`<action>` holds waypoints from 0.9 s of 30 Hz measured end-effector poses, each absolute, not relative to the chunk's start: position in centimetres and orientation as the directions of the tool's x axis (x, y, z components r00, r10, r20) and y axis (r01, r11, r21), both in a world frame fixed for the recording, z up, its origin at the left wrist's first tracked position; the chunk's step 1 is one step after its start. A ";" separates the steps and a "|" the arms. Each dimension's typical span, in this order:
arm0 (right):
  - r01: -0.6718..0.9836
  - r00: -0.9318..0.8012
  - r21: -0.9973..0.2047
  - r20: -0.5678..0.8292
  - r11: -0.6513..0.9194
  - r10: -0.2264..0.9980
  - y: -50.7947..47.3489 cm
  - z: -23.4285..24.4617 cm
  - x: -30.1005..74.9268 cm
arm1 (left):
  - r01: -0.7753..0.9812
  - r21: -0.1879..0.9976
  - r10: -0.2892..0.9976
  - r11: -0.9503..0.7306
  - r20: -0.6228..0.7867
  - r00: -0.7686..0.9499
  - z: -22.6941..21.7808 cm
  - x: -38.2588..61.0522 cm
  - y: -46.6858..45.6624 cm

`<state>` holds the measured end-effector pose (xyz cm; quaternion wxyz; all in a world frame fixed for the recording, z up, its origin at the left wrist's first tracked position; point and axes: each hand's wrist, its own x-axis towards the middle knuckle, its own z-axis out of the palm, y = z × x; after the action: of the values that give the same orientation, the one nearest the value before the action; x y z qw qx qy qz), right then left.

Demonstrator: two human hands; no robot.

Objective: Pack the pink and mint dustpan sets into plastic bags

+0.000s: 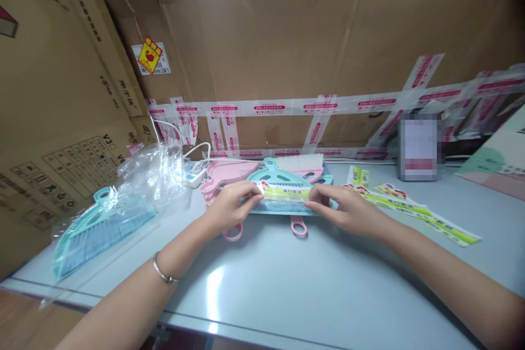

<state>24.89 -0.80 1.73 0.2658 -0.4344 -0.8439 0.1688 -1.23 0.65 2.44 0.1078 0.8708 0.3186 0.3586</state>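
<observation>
A teal mini dustpan and brush set [279, 178] lies mid-table on top of pink sets [229, 170]. Across it runs a yellow-green paper label band [285, 193]. My left hand [233, 205] pinches the band's left end with thumb and fingers closed on it. My right hand [344, 208] presses the band's right end, fingers held together and laid along it. A white-bristled pink brush [299, 163] sticks out behind the teal set, and pink handle loops [298, 226] hang toward me.
A bagged teal set [98, 229] in clear plastic lies at the left. Loose label bands [410, 209] are spread at the right. A white power strip [196, 176] sits by the cardboard boxes [287, 38] walling the back and left. A small blurred box [420, 147] stands at the back right.
</observation>
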 end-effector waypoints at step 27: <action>0.492 -0.043 -0.838 0.245 0.234 0.969 0.9 -1.6 23.9 | 0.518 0.825 0.974 -0.225 0.203 0.099 1.1 -2.5 2.5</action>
<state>23.86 0.86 -1.56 0.4196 -0.5500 -0.6640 0.2838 -2.49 2.50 1.12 0.2949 0.6802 0.5483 0.3869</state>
